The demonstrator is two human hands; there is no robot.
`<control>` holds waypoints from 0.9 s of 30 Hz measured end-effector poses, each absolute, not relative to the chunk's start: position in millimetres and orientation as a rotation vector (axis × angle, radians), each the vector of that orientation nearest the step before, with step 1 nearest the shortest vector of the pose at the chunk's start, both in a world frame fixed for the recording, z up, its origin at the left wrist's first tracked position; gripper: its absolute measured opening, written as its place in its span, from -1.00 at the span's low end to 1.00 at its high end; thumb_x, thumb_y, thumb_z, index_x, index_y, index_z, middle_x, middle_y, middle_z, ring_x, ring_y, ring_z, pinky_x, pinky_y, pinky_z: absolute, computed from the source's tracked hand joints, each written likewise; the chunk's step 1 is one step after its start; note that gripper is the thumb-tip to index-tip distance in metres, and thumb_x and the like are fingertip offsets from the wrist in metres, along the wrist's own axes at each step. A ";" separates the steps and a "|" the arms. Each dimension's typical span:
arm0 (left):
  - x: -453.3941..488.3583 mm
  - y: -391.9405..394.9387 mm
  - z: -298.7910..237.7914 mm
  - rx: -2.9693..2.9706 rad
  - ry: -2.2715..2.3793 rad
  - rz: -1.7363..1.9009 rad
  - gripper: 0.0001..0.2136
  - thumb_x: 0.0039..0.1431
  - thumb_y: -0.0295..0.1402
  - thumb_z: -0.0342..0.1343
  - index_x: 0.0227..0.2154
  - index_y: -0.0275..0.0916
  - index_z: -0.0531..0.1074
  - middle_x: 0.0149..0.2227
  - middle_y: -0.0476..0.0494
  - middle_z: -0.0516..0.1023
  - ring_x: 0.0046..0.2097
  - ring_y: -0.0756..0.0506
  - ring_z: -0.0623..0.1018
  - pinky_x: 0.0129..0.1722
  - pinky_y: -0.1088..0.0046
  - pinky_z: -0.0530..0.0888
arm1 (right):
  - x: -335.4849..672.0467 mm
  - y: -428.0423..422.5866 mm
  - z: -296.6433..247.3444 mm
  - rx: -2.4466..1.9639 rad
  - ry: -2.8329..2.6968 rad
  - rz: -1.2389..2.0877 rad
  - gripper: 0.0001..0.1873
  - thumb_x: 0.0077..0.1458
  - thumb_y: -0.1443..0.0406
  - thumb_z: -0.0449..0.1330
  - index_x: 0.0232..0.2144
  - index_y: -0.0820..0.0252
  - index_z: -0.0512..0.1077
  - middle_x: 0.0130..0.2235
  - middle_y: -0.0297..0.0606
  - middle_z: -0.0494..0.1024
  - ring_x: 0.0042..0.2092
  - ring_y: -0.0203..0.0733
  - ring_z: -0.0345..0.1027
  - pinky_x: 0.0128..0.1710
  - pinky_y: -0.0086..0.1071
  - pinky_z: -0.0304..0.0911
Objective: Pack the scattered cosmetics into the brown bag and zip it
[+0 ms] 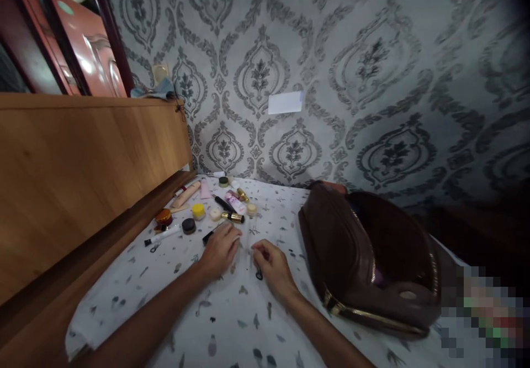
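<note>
My left hand (221,249) rests on the white patterned sheet (232,324), fingers curled together over the near end of a black pencil-like stick (208,236). My right hand (271,266) lies beside it, fingers pinched at something too small to name, with a small dark loop (259,275) under it. Just beyond my hands lies a scatter of cosmetics: a black and gold tube (227,210), a pink tube (236,203), a yellow pot (198,210), a dark round pot (189,225) and a white pen with a black cap (161,236).
A brown zip bag (368,257) lies open to the right of my hands. A wooden headboard panel (83,174) runs along the left. Patterned grey wallpaper (331,80) rises behind the bed. A blurred patch sits at the lower right.
</note>
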State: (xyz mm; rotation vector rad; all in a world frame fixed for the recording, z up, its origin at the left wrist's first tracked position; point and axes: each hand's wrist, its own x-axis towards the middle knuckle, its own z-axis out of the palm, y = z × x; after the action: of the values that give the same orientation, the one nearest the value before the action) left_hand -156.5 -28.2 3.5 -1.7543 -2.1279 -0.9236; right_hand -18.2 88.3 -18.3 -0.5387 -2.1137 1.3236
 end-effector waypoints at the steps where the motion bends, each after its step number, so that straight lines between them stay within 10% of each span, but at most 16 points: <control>1: -162.8 -29.3 5.8 -1.711 -2.134 -0.920 -0.83 0.30 -0.44 -0.08 -0.20 -0.20 0.41 -0.21 -0.19 0.47 -0.12 -0.17 0.45 -0.09 0.25 0.41 | -18.3 87.6 -20.5 -0.549 -2.090 1.344 -0.77 0.04 0.15 0.04 -0.46 0.16 0.38 -0.57 -0.37 0.37 -0.49 -0.23 0.25 -0.47 -0.41 0.13; 10: -207.4 -33.9 -4.1 -1.424 -2.476 -0.901 -0.51 0.31 -0.13 -0.06 0.22 -0.26 0.22 0.34 -0.38 0.17 0.36 -0.31 0.15 0.30 0.03 0.15 | -11.4 84.3 -19.7 -0.479 -2.139 1.292 -0.79 0.06 0.19 0.04 -0.43 0.16 0.40 -0.57 -0.39 0.37 -0.50 -0.24 0.25 -0.48 -0.43 0.12; 27: -222.6 -34.6 11.5 -1.326 -2.369 -0.698 -0.70 0.34 -0.33 -0.14 0.04 -0.26 0.34 0.09 -0.31 0.43 0.17 -0.23 0.39 0.18 0.13 0.32 | -13.3 85.9 -23.5 -0.487 -2.139 1.342 -0.75 0.07 0.15 0.05 -0.42 0.17 0.41 -0.57 -0.39 0.36 -0.51 -0.24 0.25 -0.48 -0.42 0.14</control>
State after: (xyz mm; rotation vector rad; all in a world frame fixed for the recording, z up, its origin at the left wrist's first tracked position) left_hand -222.6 -34.6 11.5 -1.3257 -2.3690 -0.6977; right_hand -13.3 85.9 -23.5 -0.4868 -2.1389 1.3419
